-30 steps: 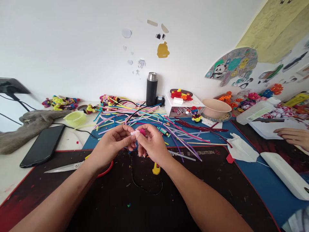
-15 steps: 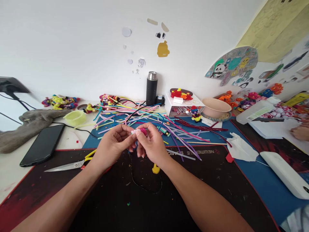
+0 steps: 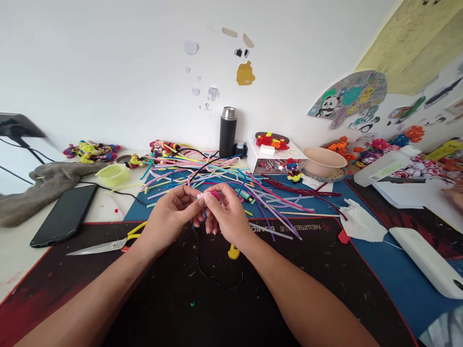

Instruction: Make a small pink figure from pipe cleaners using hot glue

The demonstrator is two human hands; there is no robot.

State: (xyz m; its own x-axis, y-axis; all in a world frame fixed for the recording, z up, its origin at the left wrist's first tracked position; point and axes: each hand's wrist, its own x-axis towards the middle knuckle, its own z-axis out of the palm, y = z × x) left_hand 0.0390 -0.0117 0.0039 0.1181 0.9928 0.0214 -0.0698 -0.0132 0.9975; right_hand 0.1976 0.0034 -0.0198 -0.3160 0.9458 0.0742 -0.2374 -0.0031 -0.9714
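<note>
Over the dark mat, my left hand and my right hand meet, both closed in a pinch. Between their fingertips is a small bright pink, fuzzy pipe cleaner piece, mostly covered by the fingers. A pale bit shows at its left end, by the left thumb. Scissors with yellow handles lie beside my left forearm. Below my right hand is a small yellow object, close to a thin black cord. Many coloured pipe cleaners are spread just behind both hands.
A black flask and a white box stand by the wall, with a beige bowl to their right. A phone lies at left. A white power bank lies at right. Another person's hand is at the right edge.
Both hands stay together on the pink piece with only tiny finger shifts. The view has moved very slightly. The other person's hand at the right edge has shifted a little.
</note>
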